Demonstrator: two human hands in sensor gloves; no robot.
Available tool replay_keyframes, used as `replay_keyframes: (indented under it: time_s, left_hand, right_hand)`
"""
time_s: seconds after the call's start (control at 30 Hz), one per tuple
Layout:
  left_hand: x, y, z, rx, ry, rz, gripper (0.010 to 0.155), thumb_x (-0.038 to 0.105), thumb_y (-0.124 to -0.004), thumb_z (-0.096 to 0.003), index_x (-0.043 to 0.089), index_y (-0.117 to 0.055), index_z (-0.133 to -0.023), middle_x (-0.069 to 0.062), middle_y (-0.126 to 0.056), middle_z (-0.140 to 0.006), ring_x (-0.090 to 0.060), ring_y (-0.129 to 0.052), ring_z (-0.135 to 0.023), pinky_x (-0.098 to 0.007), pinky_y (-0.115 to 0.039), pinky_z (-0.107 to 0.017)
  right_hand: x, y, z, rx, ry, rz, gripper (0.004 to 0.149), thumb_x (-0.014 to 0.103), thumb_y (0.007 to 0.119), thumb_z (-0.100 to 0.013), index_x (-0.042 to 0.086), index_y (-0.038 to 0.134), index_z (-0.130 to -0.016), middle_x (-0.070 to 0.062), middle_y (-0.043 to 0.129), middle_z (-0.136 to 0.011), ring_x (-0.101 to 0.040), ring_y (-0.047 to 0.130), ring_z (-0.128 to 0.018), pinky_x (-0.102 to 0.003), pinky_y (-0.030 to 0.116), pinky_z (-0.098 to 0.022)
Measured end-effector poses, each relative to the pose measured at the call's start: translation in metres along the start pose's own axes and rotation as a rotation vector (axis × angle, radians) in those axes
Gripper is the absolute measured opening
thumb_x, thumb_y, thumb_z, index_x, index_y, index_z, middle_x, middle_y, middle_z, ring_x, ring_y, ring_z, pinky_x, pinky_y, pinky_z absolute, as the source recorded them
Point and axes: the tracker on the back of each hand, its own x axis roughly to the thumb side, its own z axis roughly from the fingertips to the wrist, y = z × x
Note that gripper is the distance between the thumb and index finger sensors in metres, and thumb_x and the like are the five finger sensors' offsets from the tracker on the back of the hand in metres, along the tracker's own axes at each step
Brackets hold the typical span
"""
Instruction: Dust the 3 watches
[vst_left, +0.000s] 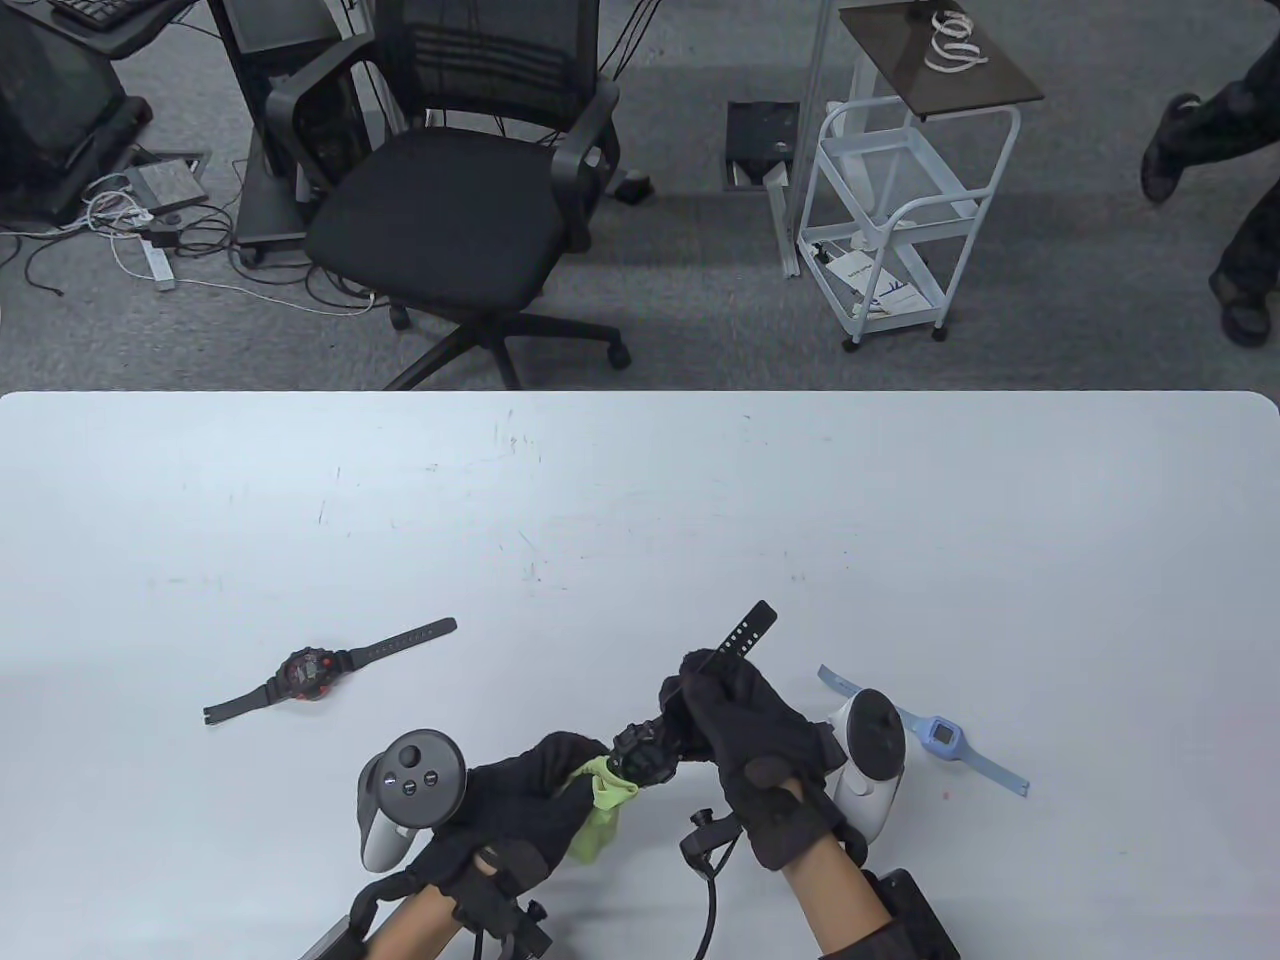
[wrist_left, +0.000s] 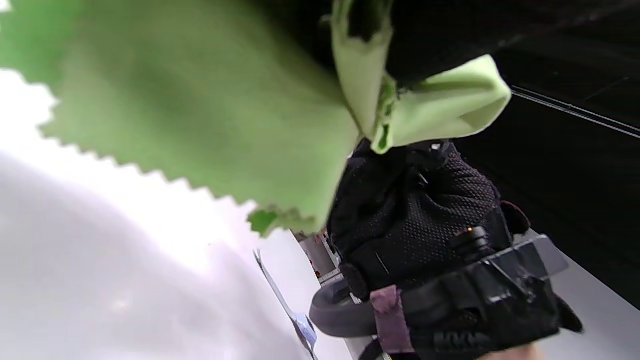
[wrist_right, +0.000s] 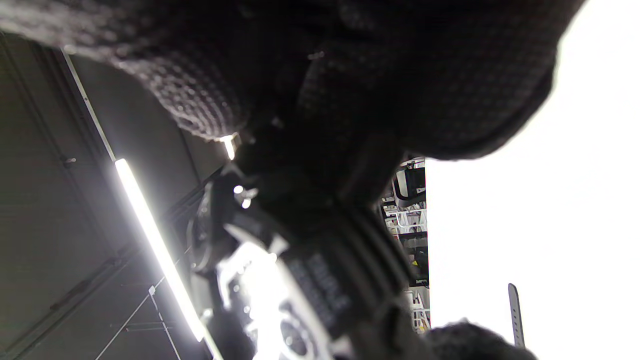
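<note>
My right hand (vst_left: 715, 700) grips a black watch (vst_left: 642, 752) by its strap, lifted off the white table (vst_left: 640, 500); the strap's free end (vst_left: 745, 630) sticks out past the fingers. My left hand (vst_left: 545, 790) pinches a green cloth (vst_left: 600, 815) and presses it against the watch case. In the left wrist view the green cloth (wrist_left: 200, 115) fills the top. The right wrist view shows the black watch (wrist_right: 300, 280) close up under my fingers. A black and red watch (vst_left: 310, 675) lies flat at the left. A light blue watch (vst_left: 940, 735) lies at the right, partly behind my right tracker.
The far edge of the table runs across the middle of the table view. Beyond it stand an office chair (vst_left: 470, 190) and a white cart (vst_left: 890, 200). A person's legs (vst_left: 1230, 200) show at the far right.
</note>
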Motion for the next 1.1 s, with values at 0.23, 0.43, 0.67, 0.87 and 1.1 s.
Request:
replay_keyframes:
  time_s: [0.23,0.43,0.67,0.87,1.1]
  left_hand:
    - [-0.0007,0.0057,0.0012,0.035,0.004,-0.075,0.045,0.046,-0.088,-0.0481,0.01,-0.093,-0.073,-0.007,-0.106,-0.051,-0.025,-0.109,-0.034,-0.058,-0.089,-0.043]
    - [-0.0002,0.0036,-0.0018,-0.019,0.008,-0.07,0.047,0.034,-0.084,-0.0482,0.006,-0.086,-0.086,-0.013,-0.103,-0.064,-0.027,-0.109,-0.046,-0.06,-0.087,-0.047]
    - [0.0013,0.0105,0.0012,0.05,0.003,-0.166,0.043,0.047,-0.088,-0.048,0.011,-0.093,-0.071,-0.005,-0.105,-0.051,-0.026,-0.108,-0.034,-0.058,-0.088,-0.043]
    - [0.0028,0.007,-0.0005,-0.002,0.0,-0.154,0.046,0.036,-0.084,-0.0488,0.008,-0.087,-0.085,-0.013,-0.102,-0.066,-0.029,-0.109,-0.047,-0.061,-0.086,-0.048]
    - [0.004,0.01,0.0002,0.027,0.022,-0.207,0.046,0.041,-0.084,-0.0478,0.006,-0.092,-0.076,-0.009,-0.105,-0.053,-0.024,-0.11,-0.034,-0.057,-0.089,-0.042]
  right_hand:
    - [0.0012,-0.0018,0.0003,-0.009,-0.004,-0.001,0.046,0.043,0.084,-0.047,0.018,0.085,-0.085,-0.002,0.101,-0.071,-0.012,0.11,-0.044,-0.041,0.093,-0.034]
    - [0.0013,-0.0017,0.0003,-0.005,-0.012,0.014,0.045,0.042,0.084,-0.047,0.018,0.085,-0.085,-0.002,0.101,-0.07,-0.012,0.11,-0.045,-0.041,0.093,-0.034]
    - [0.0021,-0.0031,0.0005,-0.019,-0.017,0.004,0.045,0.042,0.085,-0.047,0.019,0.085,-0.085,-0.002,0.101,-0.071,-0.012,0.11,-0.045,-0.041,0.093,-0.034]
    - [0.0027,-0.0042,0.0008,-0.02,-0.02,0.004,0.045,0.042,0.085,-0.047,0.019,0.085,-0.085,-0.002,0.101,-0.071,-0.013,0.11,-0.045,-0.042,0.092,-0.034]
    - [0.0032,-0.0036,0.0009,-0.017,-0.026,0.005,0.045,0.042,0.084,-0.047,0.018,0.085,-0.085,-0.002,0.101,-0.071,-0.013,0.11,-0.046,-0.042,0.092,-0.035]
